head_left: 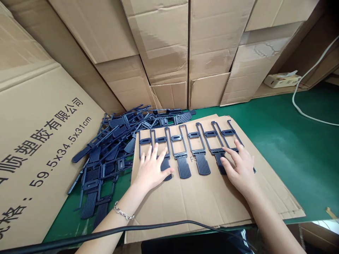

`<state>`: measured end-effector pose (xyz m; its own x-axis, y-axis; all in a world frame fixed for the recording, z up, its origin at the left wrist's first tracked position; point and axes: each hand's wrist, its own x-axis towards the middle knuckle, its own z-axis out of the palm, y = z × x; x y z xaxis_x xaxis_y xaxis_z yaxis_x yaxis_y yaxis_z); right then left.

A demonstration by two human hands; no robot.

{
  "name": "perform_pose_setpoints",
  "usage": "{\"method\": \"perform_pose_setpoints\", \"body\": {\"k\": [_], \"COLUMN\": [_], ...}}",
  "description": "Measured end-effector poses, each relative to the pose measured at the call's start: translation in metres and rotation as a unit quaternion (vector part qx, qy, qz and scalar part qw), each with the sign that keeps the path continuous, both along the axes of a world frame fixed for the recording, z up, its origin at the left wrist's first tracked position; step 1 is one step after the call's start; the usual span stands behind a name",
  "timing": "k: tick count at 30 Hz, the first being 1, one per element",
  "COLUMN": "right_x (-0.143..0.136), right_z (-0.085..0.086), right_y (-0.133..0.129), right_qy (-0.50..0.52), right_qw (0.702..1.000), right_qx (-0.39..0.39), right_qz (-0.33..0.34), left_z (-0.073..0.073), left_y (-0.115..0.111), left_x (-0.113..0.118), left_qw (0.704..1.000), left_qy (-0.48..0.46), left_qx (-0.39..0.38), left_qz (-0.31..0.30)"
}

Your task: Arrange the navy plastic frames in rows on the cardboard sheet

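Observation:
Several dark blue plastic frames with ribbed paddles, such as the middle one, lie side by side in a row on a flat cardboard sheet. My left hand rests with spread fingers over the two leftmost frames and covers part of them. Over the two rightmost frames is my right hand, its fingers apart and touching or just above them. Neither hand grips anything. A tangled pile of similar dark blue parts lies left of the sheet.
Cardboard boxes stand along the back, and a large printed carton leans in from the left. A tissue box and white cable are at right on the green table. A black cable crosses the foreground.

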<state>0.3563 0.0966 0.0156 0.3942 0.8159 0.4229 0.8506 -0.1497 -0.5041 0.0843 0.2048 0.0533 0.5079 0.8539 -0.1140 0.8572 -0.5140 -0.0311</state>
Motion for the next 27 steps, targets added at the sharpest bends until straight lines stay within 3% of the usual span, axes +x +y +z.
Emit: {"method": "perform_pose_setpoints", "body": {"k": [11, 17, 22, 27], "right_x": [-0.002, -0.011, -0.038, -0.061], "right_z": [-0.003, 0.007, 0.024, 0.026], "right_y": [0.0, -0.004, -0.006, -0.002], "right_qy": [-0.025, -0.076, -0.132, -0.137], "right_qw": [1.0, 0.996, 0.978, 0.954], "right_qx": [-0.011, -0.038, -0.1, -0.195], "right_qz": [0.005, 0.012, 0.127, 0.184], "left_z": [-0.001, 0.0, 0.006, 0.014], "left_y": [-0.001, -0.002, -0.004, -0.019], "left_x": [0.003, 0.002, 0.004, 0.021], "left_qw": [1.0, 0.999, 0.999, 0.989], "left_qy": [-0.021, -0.034, -0.032, -0.053], "left_qx": [-0.008, -0.012, 0.003, -0.032], "left_qz": [-0.014, -0.017, -0.031, -0.134]}}
